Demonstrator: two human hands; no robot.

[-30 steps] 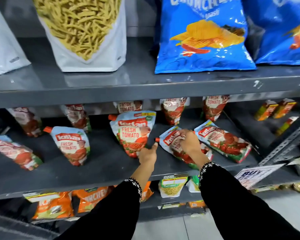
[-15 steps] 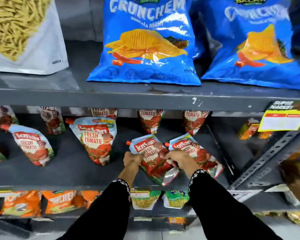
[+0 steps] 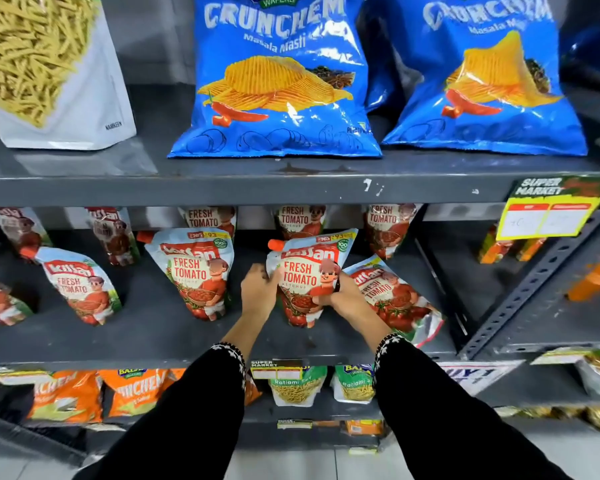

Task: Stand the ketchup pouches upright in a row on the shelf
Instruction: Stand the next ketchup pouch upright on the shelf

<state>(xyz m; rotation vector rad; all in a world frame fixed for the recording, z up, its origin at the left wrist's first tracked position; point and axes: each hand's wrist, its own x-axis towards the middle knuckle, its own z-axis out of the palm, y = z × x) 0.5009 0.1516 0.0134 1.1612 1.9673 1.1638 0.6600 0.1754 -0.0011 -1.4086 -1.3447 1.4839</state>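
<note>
A ketchup pouch (image 3: 303,271) with an orange cap stands upright on the grey middle shelf (image 3: 153,336), held from both sides. My left hand (image 3: 258,292) grips its left edge and my right hand (image 3: 347,299) grips its lower right side. Just right of it another ketchup pouch (image 3: 392,299) lies tilted on its back. To the left, two pouches (image 3: 196,271) (image 3: 80,285) stand in the front row. Several more pouches (image 3: 388,226) stand along the back, partly hidden by the upper shelf's edge.
Blue chip bags (image 3: 278,81) and a white snack bag (image 3: 49,71) sit on the upper shelf (image 3: 291,188). A yellow price tag (image 3: 548,216) hangs at right beside a perforated metal brace (image 3: 541,275). Orange and green snack packs (image 3: 66,393) fill the shelf below.
The pouch that lay tilted under my hands now stands upright between them. My left hand has closed onto its left edge. The view has shifted to the right and closer.
</note>
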